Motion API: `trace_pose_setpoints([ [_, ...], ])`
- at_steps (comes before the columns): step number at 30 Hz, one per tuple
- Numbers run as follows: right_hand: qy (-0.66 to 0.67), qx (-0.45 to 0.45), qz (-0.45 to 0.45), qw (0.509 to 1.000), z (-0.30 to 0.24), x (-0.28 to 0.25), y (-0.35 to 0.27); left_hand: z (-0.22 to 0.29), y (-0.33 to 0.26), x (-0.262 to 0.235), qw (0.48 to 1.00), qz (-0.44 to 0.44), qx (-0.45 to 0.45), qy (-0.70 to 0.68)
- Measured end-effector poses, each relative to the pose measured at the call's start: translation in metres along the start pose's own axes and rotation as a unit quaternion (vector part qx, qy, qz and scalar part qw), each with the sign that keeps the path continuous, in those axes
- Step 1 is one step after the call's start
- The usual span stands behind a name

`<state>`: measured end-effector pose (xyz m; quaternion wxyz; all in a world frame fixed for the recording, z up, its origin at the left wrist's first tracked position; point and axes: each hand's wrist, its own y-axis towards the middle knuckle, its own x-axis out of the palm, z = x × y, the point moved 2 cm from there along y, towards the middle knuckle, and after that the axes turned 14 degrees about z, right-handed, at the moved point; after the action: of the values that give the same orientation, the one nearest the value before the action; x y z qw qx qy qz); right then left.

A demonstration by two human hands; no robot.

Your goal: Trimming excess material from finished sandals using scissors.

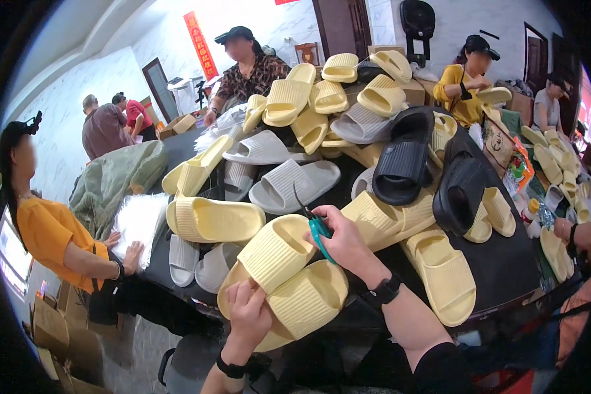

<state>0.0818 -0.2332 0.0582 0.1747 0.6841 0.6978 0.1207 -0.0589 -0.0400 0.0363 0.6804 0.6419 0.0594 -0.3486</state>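
Observation:
My right hand (347, 238) is closed around the teal handles of a pair of scissors (319, 231), whose dark, thin blades point up and away from me. Just below them lies a pair of pale yellow ribbed slippers, one on the left (276, 246) and one on the right (308, 299), side by side at the near table edge. My left hand (248, 316) has its fingers curled against the near side of their straps, gripping the pair. What its fingertips pinch there is partly hidden. A grey slipper (292, 187) rests beyond the scissor blades.
A heap of yellow, grey and black slippers (400, 157) covers much of the black table (505, 269). At left, a person in orange has both hands on clear plastic bags (138, 223). Other people work across the table and at right. Cardboard boxes (62, 322) stand lower left.

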Motion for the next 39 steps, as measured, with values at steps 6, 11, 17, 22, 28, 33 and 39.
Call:
trace_pose_setpoints([
  [6,0.058,-0.012,-0.042,0.997,-0.003,0.0,-0.004,-0.006,0.015,-0.015,0.992,0.103,-0.04,0.065],
  [11,0.123,0.04,-0.109,0.986,0.007,0.001,-0.003,-0.013,0.021,-0.011,0.986,0.135,-0.073,0.059],
  [17,0.019,0.029,-0.053,0.998,0.002,0.003,-0.004,-0.018,0.022,0.0,0.992,0.086,-0.062,0.072],
  [22,0.033,0.04,-0.002,0.999,0.015,0.003,0.0,-0.027,0.016,-0.007,0.981,0.027,-0.172,-0.081],
  [28,0.03,0.03,0.023,0.999,0.012,0.001,-0.001,-0.075,0.0,-0.019,0.973,0.076,-0.219,-0.002],
  [33,0.047,0.058,0.022,0.997,0.007,0.0,-0.001,-0.094,-0.018,-0.011,0.946,0.047,-0.309,-0.09],
  [39,0.055,0.055,0.035,0.996,0.009,-0.003,0.001,-0.087,-0.016,-0.017,0.903,0.031,-0.39,-0.178],
])
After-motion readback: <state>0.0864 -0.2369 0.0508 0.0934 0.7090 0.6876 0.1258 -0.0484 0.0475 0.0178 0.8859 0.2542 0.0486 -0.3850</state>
